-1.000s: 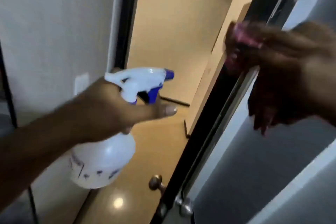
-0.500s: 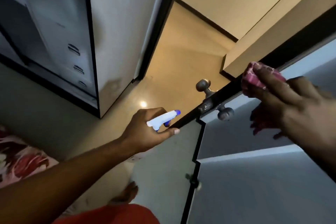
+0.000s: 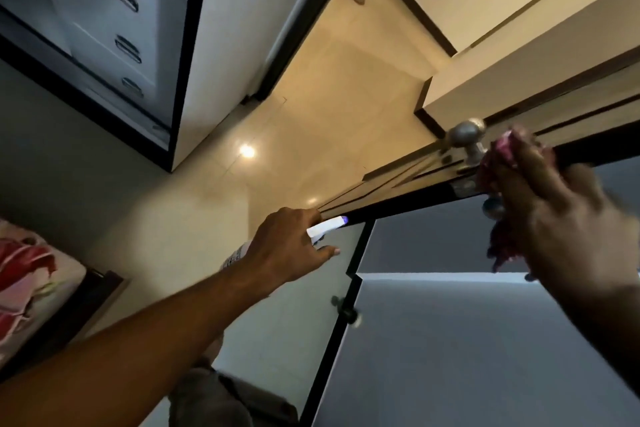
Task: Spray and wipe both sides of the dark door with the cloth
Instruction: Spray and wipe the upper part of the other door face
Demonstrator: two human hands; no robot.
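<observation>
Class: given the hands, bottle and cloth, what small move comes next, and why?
Probably slide the cloth along the door edge toward the bottle: the right hand holds it on that edge beside the knob, and the left hand holds the bottle's tip further along it.

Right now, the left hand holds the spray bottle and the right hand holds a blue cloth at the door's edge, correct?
No: the head view shows the cloth is pink, not blue. The left hand does hold the spray bottle, and the right hand holds it at the door's edge.
</observation>
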